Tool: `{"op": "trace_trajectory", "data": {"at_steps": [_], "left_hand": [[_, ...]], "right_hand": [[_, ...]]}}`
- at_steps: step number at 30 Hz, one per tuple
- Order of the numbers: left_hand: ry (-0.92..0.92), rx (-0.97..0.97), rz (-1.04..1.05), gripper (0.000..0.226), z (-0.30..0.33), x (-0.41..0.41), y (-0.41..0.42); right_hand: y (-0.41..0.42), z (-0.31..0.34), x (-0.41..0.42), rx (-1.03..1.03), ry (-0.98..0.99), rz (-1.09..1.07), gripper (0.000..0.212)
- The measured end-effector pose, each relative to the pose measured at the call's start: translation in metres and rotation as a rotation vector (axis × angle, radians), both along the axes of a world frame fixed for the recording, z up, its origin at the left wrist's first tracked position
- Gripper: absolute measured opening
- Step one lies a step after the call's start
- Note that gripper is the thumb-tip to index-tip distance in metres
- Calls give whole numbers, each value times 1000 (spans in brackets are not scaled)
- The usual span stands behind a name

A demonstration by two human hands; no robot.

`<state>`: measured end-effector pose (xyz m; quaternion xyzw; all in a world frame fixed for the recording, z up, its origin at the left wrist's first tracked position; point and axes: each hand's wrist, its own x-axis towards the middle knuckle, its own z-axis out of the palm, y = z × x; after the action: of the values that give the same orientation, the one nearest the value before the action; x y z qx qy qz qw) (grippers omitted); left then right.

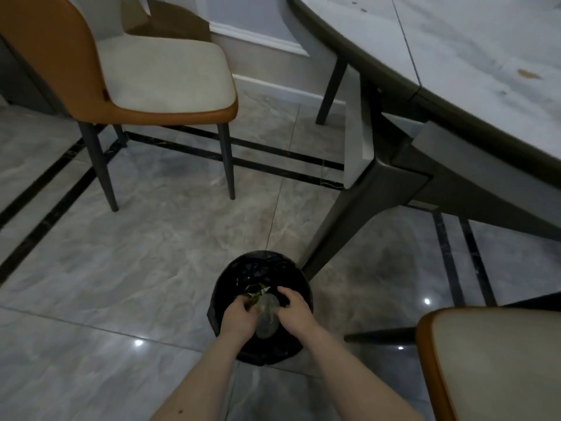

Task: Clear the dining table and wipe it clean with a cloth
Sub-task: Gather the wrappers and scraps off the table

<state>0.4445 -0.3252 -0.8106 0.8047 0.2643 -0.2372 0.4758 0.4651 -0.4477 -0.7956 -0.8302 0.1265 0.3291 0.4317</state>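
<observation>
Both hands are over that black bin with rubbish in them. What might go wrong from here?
The green wrapper in the left hand sits near the bin rim and could flutter onto the floor. The clear container between the left and right hand might slip. Stains remain on the table, so wiping is still due.

Both hands' (239, 317) grip seemingly closed

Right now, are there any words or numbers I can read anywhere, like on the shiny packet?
None can be read.
The crumpled green and silver wrapper, held by the left hand over the black-lined round bin, is too small and blurred to show any print.
</observation>
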Motion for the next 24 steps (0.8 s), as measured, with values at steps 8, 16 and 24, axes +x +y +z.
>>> {"op": "trace_trajectory", "data": {"at_steps": [8, 16, 24], "left_hand": [[-5, 28, -16, 38, 107, 10, 2], [-96, 37, 18, 36, 243, 18, 13], [-273, 78, 64, 31, 365, 30, 26]], "right_hand": [[8, 102, 3, -19, -12, -27, 52], [14, 245, 9, -25, -119, -30, 45], [31, 368, 11, 3, -251, 1, 51]]}}
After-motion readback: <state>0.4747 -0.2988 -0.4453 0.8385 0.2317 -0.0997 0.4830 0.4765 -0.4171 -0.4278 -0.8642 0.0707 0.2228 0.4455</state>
